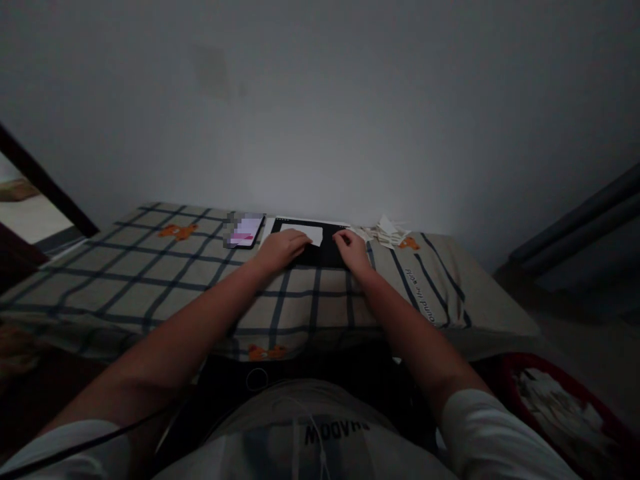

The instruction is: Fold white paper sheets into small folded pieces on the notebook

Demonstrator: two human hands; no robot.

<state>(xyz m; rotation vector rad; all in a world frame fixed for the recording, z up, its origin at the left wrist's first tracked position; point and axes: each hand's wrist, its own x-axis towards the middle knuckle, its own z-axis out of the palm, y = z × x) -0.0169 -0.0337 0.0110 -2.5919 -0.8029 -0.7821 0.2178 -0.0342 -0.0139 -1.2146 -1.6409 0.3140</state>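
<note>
Rests the curled left hand (283, 247) over the white paper (313, 233) on the black board (327, 255); holds the right hand (353, 249) loosely curled at the board's right side; cannot tell of any grip in either. Has paper slips (390, 232) piled right of the board, apparently done, and the white paper on it, seemingly unfinished.

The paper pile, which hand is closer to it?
Right. The right hand is just left of the paper pile; the left hand is farther left, at the white paper.
</note>
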